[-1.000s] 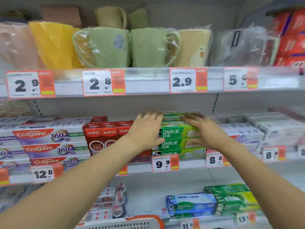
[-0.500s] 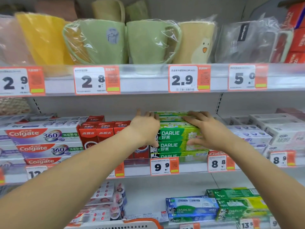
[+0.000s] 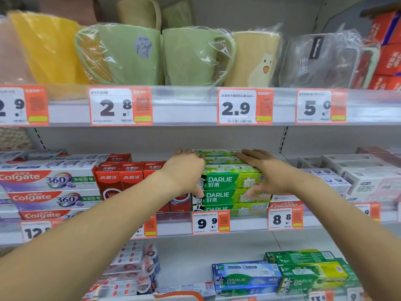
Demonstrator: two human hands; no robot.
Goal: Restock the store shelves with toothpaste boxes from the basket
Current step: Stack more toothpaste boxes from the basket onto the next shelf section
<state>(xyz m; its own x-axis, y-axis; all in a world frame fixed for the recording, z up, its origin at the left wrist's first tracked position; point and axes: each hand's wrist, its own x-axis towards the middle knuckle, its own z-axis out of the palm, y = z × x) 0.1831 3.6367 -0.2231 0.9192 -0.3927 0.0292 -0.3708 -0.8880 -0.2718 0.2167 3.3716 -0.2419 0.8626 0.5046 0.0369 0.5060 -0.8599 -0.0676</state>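
A stack of green Darlie toothpaste boxes (image 3: 230, 181) sits on the middle shelf (image 3: 245, 222) above the 9.9 price tag. My left hand (image 3: 186, 170) is at the stack's left end, fingers curled over the top boxes and thumb down the front. My right hand (image 3: 269, 172) lies on the right part, fingers straight along the top and thumb against the front face. The basket's orange and white rim (image 3: 180, 296) just shows at the bottom edge; what it holds is hidden.
Red toothpaste boxes (image 3: 128, 177) and Colgate 360 boxes (image 3: 47, 187) stand left of the stack, pale boxes (image 3: 355, 177) to the right. Wrapped cups (image 3: 195, 55) fill the shelf above. More Darlie boxes (image 3: 247, 276) lie on the shelf below.
Both hands stay on the green stack and have slid slightly further back along its top. My left fingers have gone from straight to curled over the left end.
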